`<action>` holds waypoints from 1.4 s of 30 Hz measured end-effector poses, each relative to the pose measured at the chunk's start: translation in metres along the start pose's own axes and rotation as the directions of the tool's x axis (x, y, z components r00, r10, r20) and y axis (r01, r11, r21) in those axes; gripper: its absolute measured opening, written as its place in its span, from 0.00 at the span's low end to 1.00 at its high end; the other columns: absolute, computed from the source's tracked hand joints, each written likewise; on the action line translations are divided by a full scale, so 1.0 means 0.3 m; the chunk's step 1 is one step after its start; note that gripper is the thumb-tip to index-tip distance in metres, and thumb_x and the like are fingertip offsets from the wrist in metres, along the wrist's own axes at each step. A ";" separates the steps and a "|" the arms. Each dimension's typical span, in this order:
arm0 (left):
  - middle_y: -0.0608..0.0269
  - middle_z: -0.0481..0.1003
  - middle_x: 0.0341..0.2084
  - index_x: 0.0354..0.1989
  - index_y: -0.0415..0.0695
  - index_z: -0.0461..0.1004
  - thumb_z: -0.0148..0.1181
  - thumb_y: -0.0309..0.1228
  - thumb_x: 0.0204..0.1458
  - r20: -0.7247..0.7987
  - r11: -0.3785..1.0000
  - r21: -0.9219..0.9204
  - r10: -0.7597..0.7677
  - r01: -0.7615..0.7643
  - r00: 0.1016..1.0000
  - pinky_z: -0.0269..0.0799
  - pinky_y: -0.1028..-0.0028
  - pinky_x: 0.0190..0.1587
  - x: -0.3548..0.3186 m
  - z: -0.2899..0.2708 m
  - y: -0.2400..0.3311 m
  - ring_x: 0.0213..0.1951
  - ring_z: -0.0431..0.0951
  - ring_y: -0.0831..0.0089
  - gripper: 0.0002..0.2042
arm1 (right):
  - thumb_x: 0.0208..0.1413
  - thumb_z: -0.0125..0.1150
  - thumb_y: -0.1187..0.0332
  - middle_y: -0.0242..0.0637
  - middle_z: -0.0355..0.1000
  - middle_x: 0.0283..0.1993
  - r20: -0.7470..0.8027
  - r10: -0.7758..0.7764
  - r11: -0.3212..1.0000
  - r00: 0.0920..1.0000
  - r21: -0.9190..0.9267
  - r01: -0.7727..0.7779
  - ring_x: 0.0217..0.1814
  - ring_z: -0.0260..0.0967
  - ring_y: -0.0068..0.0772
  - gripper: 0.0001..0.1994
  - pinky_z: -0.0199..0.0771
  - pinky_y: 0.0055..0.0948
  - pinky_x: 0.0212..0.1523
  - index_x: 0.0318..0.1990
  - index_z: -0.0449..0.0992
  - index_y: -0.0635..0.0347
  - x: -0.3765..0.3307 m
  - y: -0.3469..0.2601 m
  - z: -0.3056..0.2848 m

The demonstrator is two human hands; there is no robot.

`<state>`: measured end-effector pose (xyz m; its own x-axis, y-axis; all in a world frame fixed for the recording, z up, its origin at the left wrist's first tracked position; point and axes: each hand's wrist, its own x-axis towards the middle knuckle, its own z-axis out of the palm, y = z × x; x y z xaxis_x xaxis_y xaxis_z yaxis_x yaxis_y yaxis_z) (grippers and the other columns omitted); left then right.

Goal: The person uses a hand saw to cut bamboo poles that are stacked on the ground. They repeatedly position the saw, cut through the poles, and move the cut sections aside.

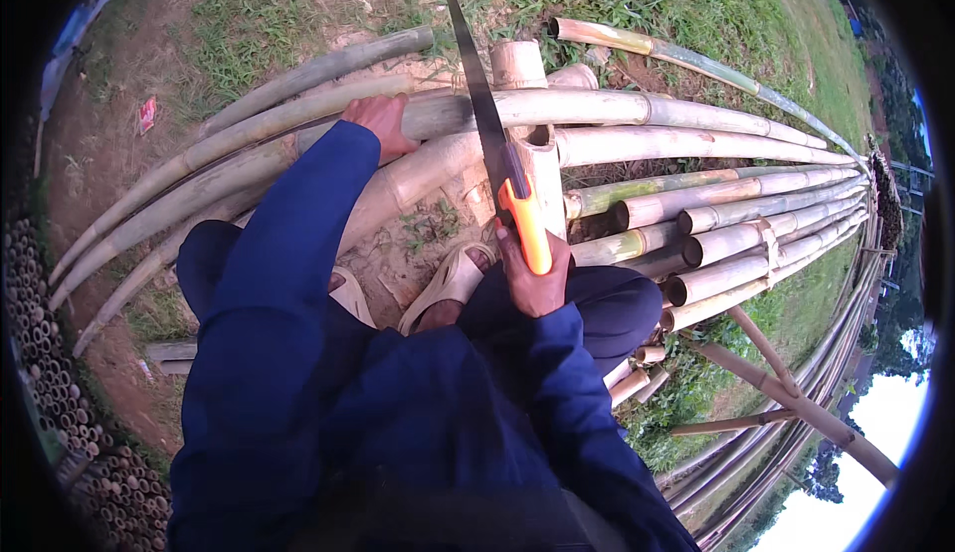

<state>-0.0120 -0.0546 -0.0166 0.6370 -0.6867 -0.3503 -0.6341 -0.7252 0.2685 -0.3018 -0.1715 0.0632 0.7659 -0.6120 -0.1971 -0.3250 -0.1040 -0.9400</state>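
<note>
In my right hand is a hand saw with an orange and black handle and a long dark blade. The blade points away from me and crosses over a long bamboo pole; whether its teeth touch the pole I cannot tell. My left hand is wrapped over that same pole, left of the blade. The pole lies across an upright bamboo post and a short stump.
Several cut bamboo poles lie stacked at the right, ends facing me. More poles run off to the left. Slanted bamboo props stand at lower right. Many short bamboo pieces are piled at far left. My sandals rest on the dirt.
</note>
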 end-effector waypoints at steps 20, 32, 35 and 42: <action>0.43 0.81 0.48 0.60 0.41 0.75 0.73 0.51 0.41 0.060 0.999 0.022 -0.042 0.040 0.997 0.71 0.53 0.61 0.022 -0.024 -0.019 0.54 0.80 0.50 0.38 | 0.61 0.65 0.75 0.37 0.79 0.32 0.063 0.023 1.000 0.998 -0.013 -0.022 0.31 0.71 0.19 0.15 0.75 0.25 0.37 0.55 0.79 0.69 -0.225 -0.079 -0.075; 0.44 0.80 0.50 0.64 0.41 0.72 0.74 0.52 0.37 0.107 0.999 0.006 -0.048 0.048 0.993 0.69 0.51 0.62 0.025 -0.022 -0.025 0.56 0.79 0.50 0.44 | 0.61 0.68 0.74 0.32 0.73 0.25 0.030 0.071 0.995 0.997 0.068 -0.073 0.27 0.65 0.19 0.07 0.70 0.27 0.31 0.44 0.81 0.68 -0.138 -0.050 -0.024; 0.44 0.80 0.50 0.64 0.41 0.72 0.74 0.52 0.38 0.094 0.998 0.008 -0.063 0.062 0.994 0.69 0.50 0.62 0.033 -0.001 -0.010 0.56 0.79 0.50 0.43 | 0.60 0.67 0.76 0.34 0.75 0.28 0.044 0.042 0.999 0.998 -0.024 -0.041 0.29 0.68 0.18 0.14 0.72 0.25 0.34 0.52 0.80 0.69 -0.318 -0.059 -0.126; 0.44 0.80 0.50 0.62 0.43 0.74 0.74 0.53 0.37 0.107 0.999 0.010 -0.054 0.053 0.993 0.69 0.51 0.61 0.046 -0.033 0.015 0.56 0.79 0.50 0.42 | 0.62 0.68 0.71 0.35 0.72 0.23 0.048 0.037 0.998 0.998 0.041 -0.039 0.25 0.64 0.20 0.09 0.68 0.30 0.28 0.33 0.77 0.68 0.081 -0.015 0.023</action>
<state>-0.0016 -0.0679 -0.0114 0.6195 -0.6372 -0.4584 -0.6039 -0.7600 0.2402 -0.2779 -0.1803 0.0607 0.7791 -0.5770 -0.2451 -0.3320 -0.0481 -0.9420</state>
